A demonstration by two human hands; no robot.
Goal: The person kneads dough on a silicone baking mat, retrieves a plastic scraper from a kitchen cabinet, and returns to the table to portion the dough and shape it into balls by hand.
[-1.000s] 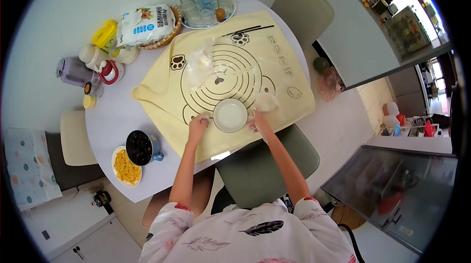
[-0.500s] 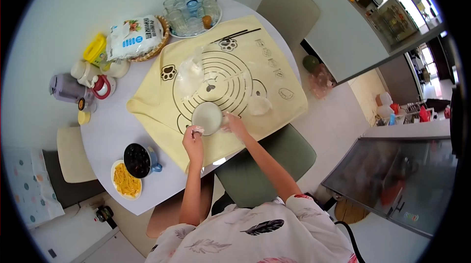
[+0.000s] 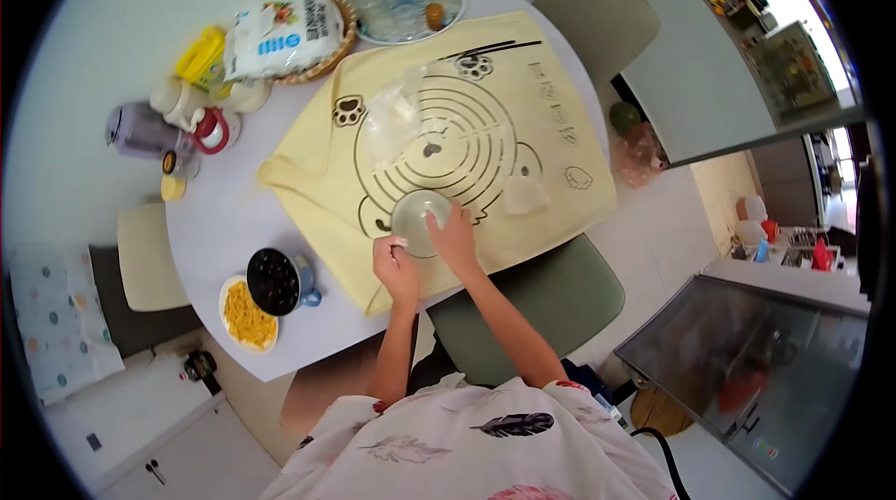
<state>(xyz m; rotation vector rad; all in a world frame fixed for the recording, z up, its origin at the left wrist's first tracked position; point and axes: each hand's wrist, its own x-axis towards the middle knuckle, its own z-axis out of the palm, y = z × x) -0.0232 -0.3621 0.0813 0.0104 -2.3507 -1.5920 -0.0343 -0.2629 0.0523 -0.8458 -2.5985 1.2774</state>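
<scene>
On the cream mat (image 3: pixel 327 220) a round pale bowl (image 3: pixel 409 220) stands near the front edge. My right hand (image 3: pixel 454 235) is at the bowl's right side, thumb over the inside and fingers at the rim, closed on it. My left hand (image 3: pixel 396 267) is curled at the bowl's lower left; whether it holds anything is too small to tell. White residue shows on its fingertips. A pale flat piece (image 3: pixel 525 195) lies right of the bowl. Further back, a clear plastic bag with white contents (image 3: pixel 394 122) rests on the printed circles.
Dark chopsticks (image 3: pixel 499 49) lie at the mat's back. Behind are a glass tray (image 3: pixel 411 37) and a white package (image 3: pixel 285 36). A pot of dark fruit (image 3: pixel 273 281) and a plate of yellow strips (image 3: pixel 249 315) stand front left; a green chair (image 3: pixel 541 299) is in front.
The right hand has moved from beside the bowl onto its rim, thumb inside. The left hand has come closer to the bowl's lower edge. The camera view has shifted.
</scene>
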